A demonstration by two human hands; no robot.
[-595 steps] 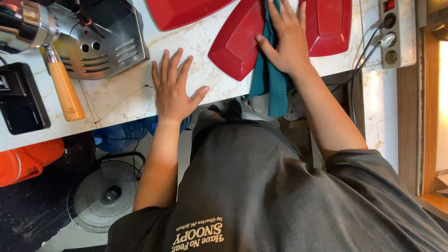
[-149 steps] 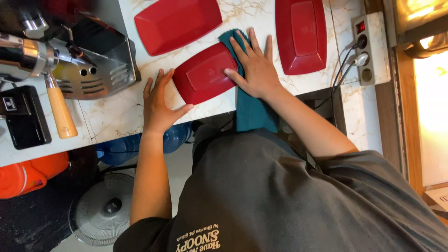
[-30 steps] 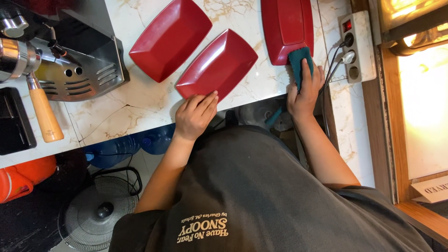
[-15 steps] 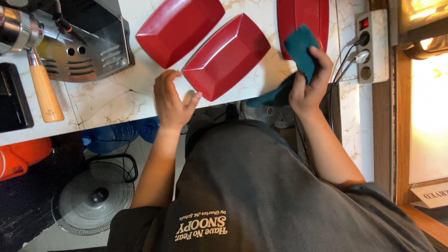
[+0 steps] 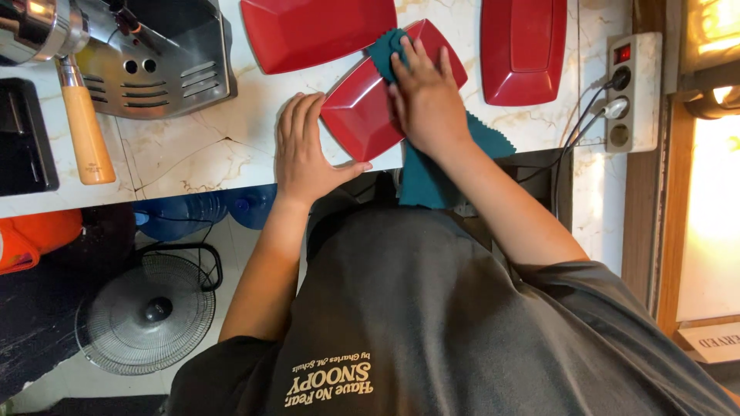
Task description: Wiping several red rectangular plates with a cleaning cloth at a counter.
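Middle red tray [image 5: 362, 115] lies skewed on the marble counter [image 5: 193, 154], its near-left corner close to the counter's near edge; left hand [image 5: 304, 150] rests flat, fingers extended, against the tray's left rim, bracing it, not clenched; right hand [image 5: 424, 96] presses a teal cloth [image 5: 432, 166] onto the tray's right half, fingers spread over the fabric; the cloth's tail hangs off the near edge toward the person's body

Handling, as judged: the tray looks rigid, light and glossy, likely to slide on polished stone unless pinned at the rim; the raised edges offer the surest hold; the cloth is soft and limp, and bunches under the palm

Surroundings: a second red tray [image 5: 316, 31] sits just beyond at far left, nearly touching the worked tray's far corner; a third red tray [image 5: 524, 50] lies to the right, apart; a power strip [image 5: 628, 88] with plugged cables stands farther right; a steel coffee machine base [image 5: 158, 65] and a wood-handled portafilter [image 5: 81, 127] occupy the left

Open room: bare counter between the left hand and the portafilter; little margin at the near edge
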